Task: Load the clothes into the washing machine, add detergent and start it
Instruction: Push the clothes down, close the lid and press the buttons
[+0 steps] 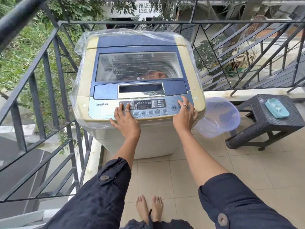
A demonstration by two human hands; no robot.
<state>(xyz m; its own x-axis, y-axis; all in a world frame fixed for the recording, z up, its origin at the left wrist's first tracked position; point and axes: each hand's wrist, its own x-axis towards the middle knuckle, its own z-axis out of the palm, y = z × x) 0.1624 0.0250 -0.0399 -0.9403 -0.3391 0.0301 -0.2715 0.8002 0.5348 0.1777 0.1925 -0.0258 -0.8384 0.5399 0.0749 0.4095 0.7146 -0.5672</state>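
Observation:
A cream and blue top-loading washing machine (105,66) stands on a tiled balcony, wrapped in clear plastic film. Its lid (139,66) is closed, and reddish-brown cloth shows through the window. My left hand (126,120) rests flat on the control panel (102,111), fingers straight, fingertips at the panel's left edge of the display. My right hand (185,113) lies on the panel's right end, fingers straight, fingertips by the round buttons near the start/pause key. Neither hand holds anything.
A pale purple plastic basin (217,118) leans beside the machine's right side. A dark woven stool (267,119) at the right carries a teal soap dish (277,108). Black metal railing (54,90) closes the balcony on the left and behind. My bare feet stand on the tiles.

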